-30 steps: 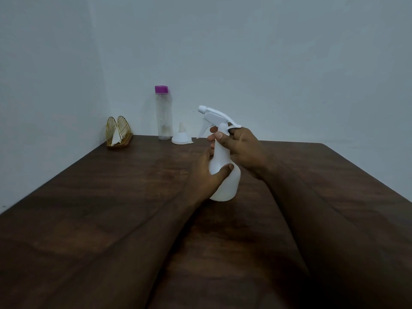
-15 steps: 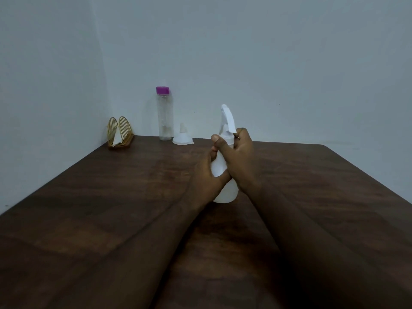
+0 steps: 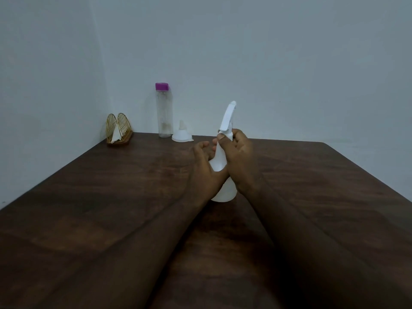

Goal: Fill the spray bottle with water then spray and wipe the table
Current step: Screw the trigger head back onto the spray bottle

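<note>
The bottle (image 3: 226, 192) stands mid-desk (image 3: 89, 197). The left hand (image 3: 205, 172) wraps its body and the right hand (image 3: 239, 157) pinches the collar (image 3: 226, 136). Brace the body firmly, twist only the collar, then lift the head (image 3: 228, 114) straight up.

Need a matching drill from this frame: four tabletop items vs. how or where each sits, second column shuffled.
1. white plastic spray bottle
2. clear plastic bottle with purple cap
3. white plastic funnel
4. gold wire napkin holder

a. upside down, spout up
b. far left corner, holds white napkin
c. gripped, nearest the camera
d. standing upright, capped

Pairs: 1-c, 2-d, 3-a, 4-b
</note>
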Tool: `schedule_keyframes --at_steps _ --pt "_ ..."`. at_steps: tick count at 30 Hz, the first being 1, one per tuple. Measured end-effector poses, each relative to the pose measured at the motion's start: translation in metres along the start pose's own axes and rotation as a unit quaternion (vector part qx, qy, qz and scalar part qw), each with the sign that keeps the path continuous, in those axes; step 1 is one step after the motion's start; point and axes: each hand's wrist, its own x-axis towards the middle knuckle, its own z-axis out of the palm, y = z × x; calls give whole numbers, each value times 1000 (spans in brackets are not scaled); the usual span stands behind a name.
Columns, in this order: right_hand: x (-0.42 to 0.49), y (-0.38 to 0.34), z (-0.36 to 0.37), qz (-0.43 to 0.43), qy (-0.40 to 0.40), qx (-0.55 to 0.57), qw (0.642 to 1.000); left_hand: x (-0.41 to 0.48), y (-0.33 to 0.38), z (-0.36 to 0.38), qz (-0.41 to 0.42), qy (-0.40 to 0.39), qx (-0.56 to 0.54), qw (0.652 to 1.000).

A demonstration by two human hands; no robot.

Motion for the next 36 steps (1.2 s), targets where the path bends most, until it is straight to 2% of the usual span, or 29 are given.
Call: schedule_keyframes --at_steps 8,12,18,25,29,33,36 --pt "-2 2 1 -11 12 12 1000 19 3 0 64 -38 33 997" --pt "-2 1 -1 -8 -14 22 1000 32 12 -4 102 -43 35 993" --pt "2 -5 -10 30 -86 74 993 50 -1 -4 62 -63 -4 996" --pt "4 -4 -13 44 -122 86 988 56 -4 -9 71 -102 -51 991" --pt "6 -6 -16 69 -169 117 976 60 -2 -15 70 -124 -72 987" --pt "6 -7 -20 96 -202 150 963 59 2 -16 102 -104 -75 986" --pt "6 -8 -21 96 -208 152 962 53 5 -14 109 -58 -57 991"
